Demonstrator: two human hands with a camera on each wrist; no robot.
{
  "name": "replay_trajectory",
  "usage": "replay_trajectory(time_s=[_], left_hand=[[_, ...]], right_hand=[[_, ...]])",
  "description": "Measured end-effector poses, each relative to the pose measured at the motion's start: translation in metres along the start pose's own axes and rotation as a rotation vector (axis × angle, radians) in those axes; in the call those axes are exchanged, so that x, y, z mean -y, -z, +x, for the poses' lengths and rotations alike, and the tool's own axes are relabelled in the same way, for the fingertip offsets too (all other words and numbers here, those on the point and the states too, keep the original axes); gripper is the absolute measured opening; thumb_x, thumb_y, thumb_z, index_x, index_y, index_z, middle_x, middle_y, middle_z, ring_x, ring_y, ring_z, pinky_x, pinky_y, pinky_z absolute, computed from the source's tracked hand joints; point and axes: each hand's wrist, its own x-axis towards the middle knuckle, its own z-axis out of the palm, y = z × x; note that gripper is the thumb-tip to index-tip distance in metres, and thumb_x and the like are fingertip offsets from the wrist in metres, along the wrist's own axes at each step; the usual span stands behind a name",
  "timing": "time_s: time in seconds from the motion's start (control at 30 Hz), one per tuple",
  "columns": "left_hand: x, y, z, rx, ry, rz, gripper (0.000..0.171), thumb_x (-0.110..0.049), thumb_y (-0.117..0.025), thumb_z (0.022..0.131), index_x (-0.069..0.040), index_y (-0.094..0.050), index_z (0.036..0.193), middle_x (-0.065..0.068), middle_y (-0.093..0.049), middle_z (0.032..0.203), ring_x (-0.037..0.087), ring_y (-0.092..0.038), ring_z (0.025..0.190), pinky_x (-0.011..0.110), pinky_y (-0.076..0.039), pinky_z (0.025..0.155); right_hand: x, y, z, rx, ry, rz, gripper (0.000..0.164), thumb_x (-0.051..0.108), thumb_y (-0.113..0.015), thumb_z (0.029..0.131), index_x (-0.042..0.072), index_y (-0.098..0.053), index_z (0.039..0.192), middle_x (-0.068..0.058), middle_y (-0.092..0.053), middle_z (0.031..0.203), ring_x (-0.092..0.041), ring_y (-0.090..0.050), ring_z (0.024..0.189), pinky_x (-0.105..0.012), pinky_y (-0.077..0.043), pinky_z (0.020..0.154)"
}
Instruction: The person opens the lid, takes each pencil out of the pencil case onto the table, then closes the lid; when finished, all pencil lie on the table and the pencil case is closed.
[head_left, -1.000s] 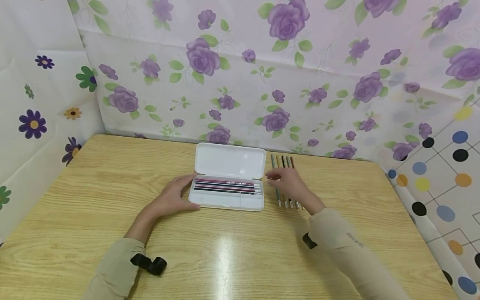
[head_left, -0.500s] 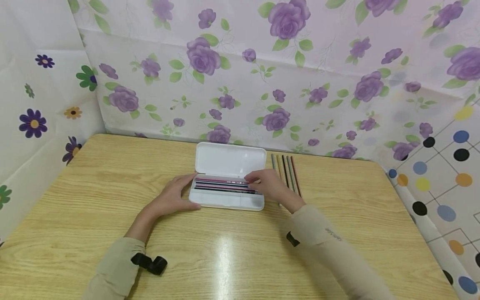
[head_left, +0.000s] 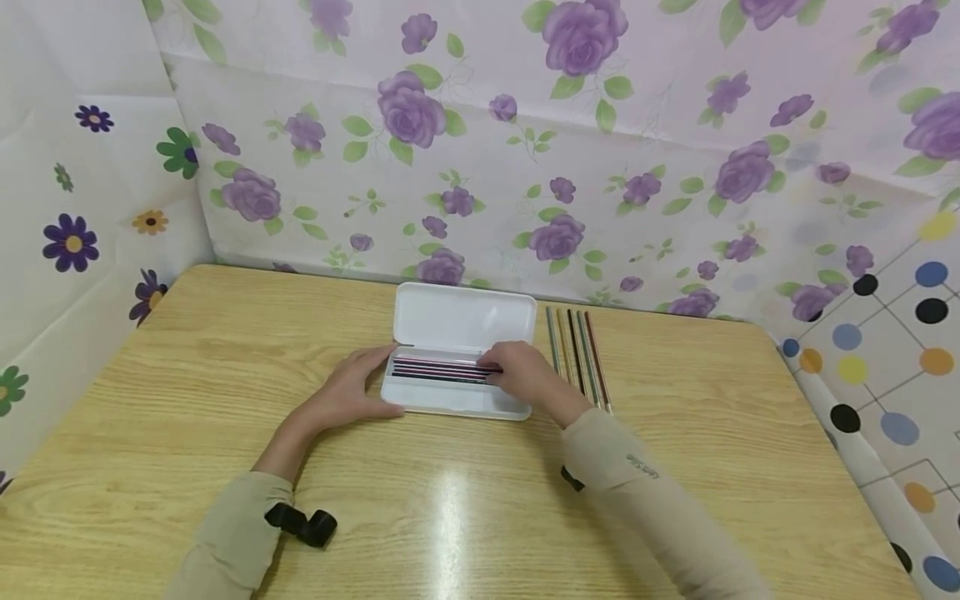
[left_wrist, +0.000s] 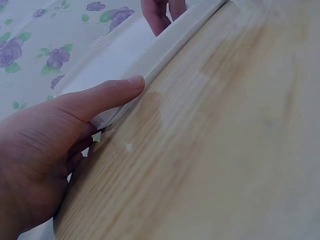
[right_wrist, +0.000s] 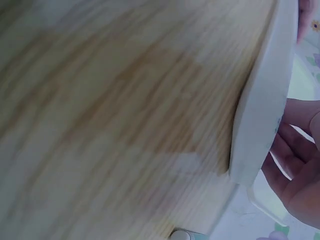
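A white pencil case (head_left: pixel 450 406) lies with its lid (head_left: pixel 465 315) raised toward the wall. Several dark and pink pencils (head_left: pixel 435 372) lie side by side in its rear compartment. At the left end, my left hand (head_left: pixel 347 392) grips the case, thumb along the front edge and fingers behind; the left wrist view shows the thumb (left_wrist: pixel 117 92) on the rim. My right hand (head_left: pixel 523 372) reaches into the right part, thumb and fingers curled around the pencils' right ends. The case wall (right_wrist: pixel 265 110) partly hides these fingertips in the right wrist view.
Right of the case, several more pencils (head_left: pixel 577 350) lie in a row on the wooden table (head_left: pixel 450 508). A flower-patterned sheet (head_left: pixel 480 167) hangs behind the table's far edge. Each sleeve bears a black camera mount (head_left: pixel 302 525).
My right hand has moved left, from above the row of pencils on the table into the case, down onto the pencils there. My left hand has stayed on the case.
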Motion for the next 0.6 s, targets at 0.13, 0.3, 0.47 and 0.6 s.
replay_trajectory(time_s=[0.13,0.3,0.47,0.6], left_hand=[[-0.0002,-0.0002,0.0003,0.001,0.003,-0.006,0.1,-0.042,-0.085,0.071,-0.009,-0.034,0.151,0.017,-0.036,0.149,0.04,-0.025,0.136,0.062,-0.022,0.106],[-0.0003,0.0002,0.0003,-0.002,-0.005,-0.003,0.1,-0.041,-0.085,0.071,-0.009,-0.035,0.151,0.017,-0.037,0.149,0.04,-0.026,0.136,0.062,-0.022,0.106],[-0.0009,0.0002,0.0001,-0.002,-0.01,-0.001,0.099,-0.04,-0.085,0.071,-0.008,-0.035,0.15,0.017,-0.037,0.148,0.04,-0.026,0.136,0.062,-0.022,0.106],[-0.001,0.0003,0.0,0.0,-0.007,0.001,0.1,-0.04,-0.085,0.071,-0.008,-0.034,0.151,0.018,-0.037,0.149,0.04,-0.026,0.136,0.062,-0.023,0.106]], right_hand=[[0.0,-0.0028,0.0003,-0.023,0.05,-0.071,0.013,0.006,-0.072,0.087,0.007,-0.075,0.099,-0.006,-0.069,0.093,-0.022,-0.065,0.088,-0.037,-0.051,0.08],[0.0015,-0.0038,0.0008,-0.049,0.053,-0.067,0.012,0.004,-0.073,0.086,0.006,-0.076,0.097,-0.006,-0.069,0.09,-0.021,-0.064,0.084,-0.036,-0.052,0.077],[0.0031,-0.004,0.0004,-0.074,0.034,-0.041,0.013,0.002,-0.073,0.084,0.006,-0.077,0.096,-0.006,-0.07,0.09,-0.02,-0.065,0.084,-0.035,-0.052,0.077],[0.004,-0.0043,0.0007,-0.084,0.021,-0.032,0.013,0.0,-0.072,0.085,0.006,-0.077,0.096,-0.006,-0.07,0.09,-0.021,-0.066,0.084,-0.036,-0.053,0.077]])
